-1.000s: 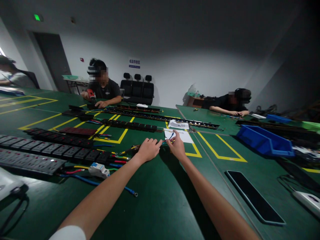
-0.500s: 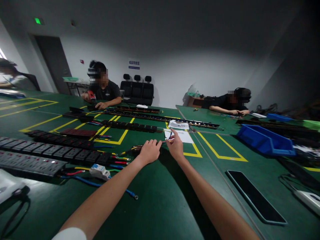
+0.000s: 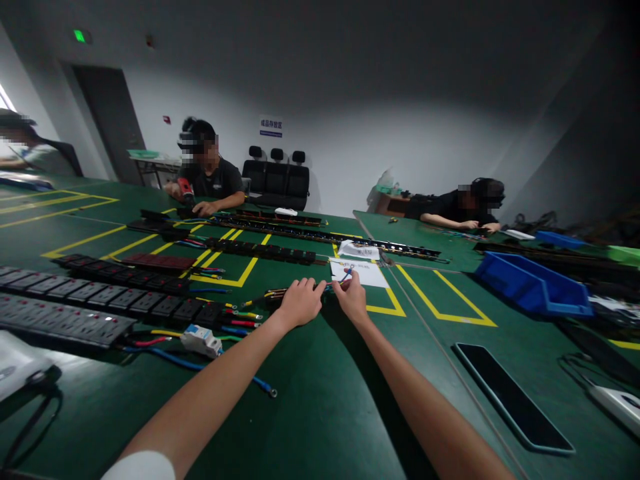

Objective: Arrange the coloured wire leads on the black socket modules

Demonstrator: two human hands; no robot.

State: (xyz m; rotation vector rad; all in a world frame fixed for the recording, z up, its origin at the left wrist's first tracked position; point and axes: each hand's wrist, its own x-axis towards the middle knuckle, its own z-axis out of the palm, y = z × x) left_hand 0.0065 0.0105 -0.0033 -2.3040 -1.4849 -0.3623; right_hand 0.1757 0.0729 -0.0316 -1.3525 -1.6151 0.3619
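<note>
Both my arms stretch far out over the green table (image 3: 320, 400). My left hand (image 3: 300, 301) lies curled on a bundle of coloured wires (image 3: 265, 294), pressing it down. My right hand (image 3: 353, 297) is just to the right of it, fingers pinched on the bundle's wire ends, red and blue tips showing above the fingers (image 3: 346, 275). A white printed sheet (image 3: 361, 272) lies right behind my right hand. To the left lie rows of black power strips (image 3: 115, 300) with red, yellow and blue leads and a small white breaker (image 3: 200, 340).
A blue bin (image 3: 530, 285) stands at the right, a long dark flat panel (image 3: 510, 397) nearer me. More power strips (image 3: 280, 252) run across the table's far side. One person sits at the far left holding a red tool (image 3: 184, 189), another leans on the table at the far right.
My right hand lifted a finger half a second ago and has now closed back onto the wire ends. My left hand has stayed on the bundle.
</note>
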